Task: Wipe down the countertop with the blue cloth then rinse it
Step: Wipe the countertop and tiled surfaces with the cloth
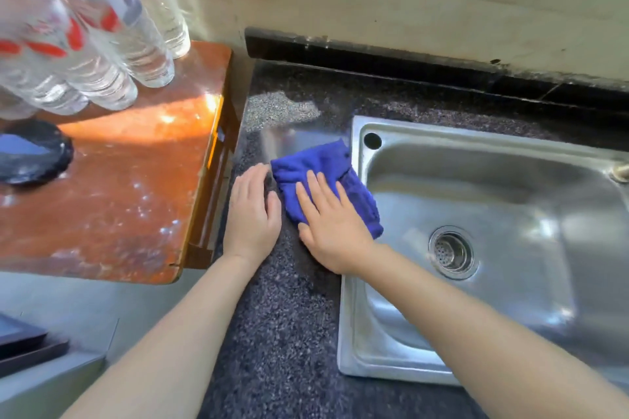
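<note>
1. Both hands are down on the dark speckled countertop (282, 316), forearms coming in from the bottom edge & angling toward each other.
2. My right hand (332, 231) lies flat on the blue cloth (323, 177), fingers straight & slightly spread, palm pressing the near part of it; nothing curled round the fabric.
3. My left hand (252, 211) sits palm-down just beside the cloth's left edge, fingers straight & close together, thumb toward the cloth. Fingertips look to be touching the cloth's corner, but can't tell for sure.
4. Cloth is bunched, lying on the counter strip w/ its right side over the left rim of the steel sink (354, 333).
5. Hidden/unclear: my right palm covers the cloth's near end; my right forearm crosses the sink's front-left part.
6. Sink drain strainer (452, 252) shows; the fitting at the right edge is cut off.
7. Left side: wooden table (119, 197) w/ clear bottles (102, 54), tops out of frame, blurred.
</note>
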A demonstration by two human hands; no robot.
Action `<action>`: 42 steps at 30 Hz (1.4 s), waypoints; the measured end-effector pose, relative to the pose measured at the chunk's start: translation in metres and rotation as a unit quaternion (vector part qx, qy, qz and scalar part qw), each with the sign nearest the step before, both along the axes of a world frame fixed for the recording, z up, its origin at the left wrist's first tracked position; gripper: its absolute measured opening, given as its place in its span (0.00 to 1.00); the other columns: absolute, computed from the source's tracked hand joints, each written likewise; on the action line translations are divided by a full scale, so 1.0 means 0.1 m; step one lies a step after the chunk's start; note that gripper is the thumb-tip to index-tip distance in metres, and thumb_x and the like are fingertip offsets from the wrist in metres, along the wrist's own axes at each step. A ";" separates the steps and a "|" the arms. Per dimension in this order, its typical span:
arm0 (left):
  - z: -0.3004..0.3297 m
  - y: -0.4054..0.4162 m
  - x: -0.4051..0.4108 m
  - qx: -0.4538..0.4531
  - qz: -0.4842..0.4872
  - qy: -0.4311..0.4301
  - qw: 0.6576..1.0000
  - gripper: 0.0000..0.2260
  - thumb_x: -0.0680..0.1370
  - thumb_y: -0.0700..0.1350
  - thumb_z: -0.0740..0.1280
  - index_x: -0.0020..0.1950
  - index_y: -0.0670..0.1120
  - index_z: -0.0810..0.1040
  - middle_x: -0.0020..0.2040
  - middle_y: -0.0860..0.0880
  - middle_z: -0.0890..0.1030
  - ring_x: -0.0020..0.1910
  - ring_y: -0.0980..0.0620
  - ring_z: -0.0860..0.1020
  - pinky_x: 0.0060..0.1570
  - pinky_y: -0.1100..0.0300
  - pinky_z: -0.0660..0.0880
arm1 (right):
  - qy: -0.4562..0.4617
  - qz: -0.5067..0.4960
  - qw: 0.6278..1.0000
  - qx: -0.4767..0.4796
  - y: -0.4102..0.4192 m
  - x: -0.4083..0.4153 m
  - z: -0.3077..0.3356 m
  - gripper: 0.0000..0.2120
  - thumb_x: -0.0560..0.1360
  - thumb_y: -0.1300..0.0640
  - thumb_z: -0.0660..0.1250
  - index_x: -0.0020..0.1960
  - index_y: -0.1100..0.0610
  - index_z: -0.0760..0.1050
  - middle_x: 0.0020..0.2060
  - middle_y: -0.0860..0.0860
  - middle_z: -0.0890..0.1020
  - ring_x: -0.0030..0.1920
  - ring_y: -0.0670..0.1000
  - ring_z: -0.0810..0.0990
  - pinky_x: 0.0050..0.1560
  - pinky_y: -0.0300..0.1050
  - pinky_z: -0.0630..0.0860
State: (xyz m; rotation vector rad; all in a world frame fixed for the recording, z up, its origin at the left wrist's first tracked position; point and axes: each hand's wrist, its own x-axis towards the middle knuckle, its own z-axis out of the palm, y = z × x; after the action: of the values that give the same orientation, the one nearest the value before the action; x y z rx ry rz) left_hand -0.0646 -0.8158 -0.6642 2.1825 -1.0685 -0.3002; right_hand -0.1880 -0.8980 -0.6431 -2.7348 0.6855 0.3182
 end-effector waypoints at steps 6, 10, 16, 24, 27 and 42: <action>0.06 0.12 0.05 -0.024 -0.055 0.050 0.997 0.20 0.76 0.42 0.56 0.66 0.35 0.69 0.66 0.39 0.71 0.67 0.43 0.67 0.70 0.58 0.56 | -0.001 -0.155 0.987 -0.032 -0.89 0.90 -0.08 0.27 0.80 0.52 0.50 0.76 0.59 0.47 0.76 0.57 0.46 0.76 0.58 0.43 0.71 0.63 0.43; 0.02 0.68 -0.09 0.024 -0.110 -0.024 0.993 0.17 0.76 0.38 0.56 0.64 0.38 0.73 0.67 0.41 0.71 0.69 0.45 0.66 0.72 0.50 0.56 | -0.029 -0.240 0.970 -0.033 -0.73 0.96 -0.19 0.27 0.79 0.53 0.50 0.76 0.58 0.49 0.77 0.55 0.49 0.76 0.56 0.44 0.72 0.61 0.41; -0.06 1.56 -0.45 0.018 -0.081 -0.003 0.997 0.20 0.76 0.41 0.53 0.64 0.38 0.73 0.69 0.42 0.69 0.70 0.48 0.62 0.71 0.59 0.56 | -0.044 -0.182 0.982 0.004 1.02 -0.15 -0.13 0.30 0.75 0.49 0.46 0.75 0.58 0.55 0.76 0.56 0.54 0.76 0.58 0.51 0.72 0.59 0.46; 0.02 1.59 -0.49 -0.019 -0.034 0.074 0.997 0.22 0.78 0.47 0.50 0.66 0.37 0.71 0.69 0.43 0.70 0.69 0.53 0.61 0.70 0.70 0.51 | 0.001 -0.153 0.988 -0.021 0.55 0.04 -0.04 0.28 0.80 0.43 0.47 0.77 0.51 0.46 0.77 0.54 0.44 0.76 0.54 0.42 0.73 0.57 0.40; 0.00 1.65 -0.52 -0.025 -0.017 0.074 0.997 0.21 0.79 0.47 0.51 0.67 0.38 0.70 0.69 0.44 0.69 0.70 0.50 0.63 0.69 0.68 0.52 | 0.006 -0.220 0.975 -0.020 0.46 0.38 -0.09 0.26 0.81 0.44 0.44 0.77 0.48 0.45 0.77 0.53 0.43 0.76 0.54 0.40 0.72 0.61 0.37; -0.01 1.38 -2.25 0.081 -0.113 -0.127 0.982 0.21 0.77 0.48 0.51 0.62 0.40 0.75 0.66 0.41 0.73 0.67 0.40 0.69 0.67 0.37 0.58 | -0.051 -0.173 0.977 -0.112 1.43 -3.23 -0.29 0.23 0.77 0.51 0.52 0.70 0.51 0.68 0.69 0.50 0.71 0.69 0.51 0.69 0.69 0.53 0.58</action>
State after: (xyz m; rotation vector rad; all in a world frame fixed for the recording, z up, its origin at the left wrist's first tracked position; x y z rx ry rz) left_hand -0.2900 -0.6773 -0.6654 2.2884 -1.4849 -0.2197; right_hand -0.5111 -0.7554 -0.6717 -2.7391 1.2109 0.0201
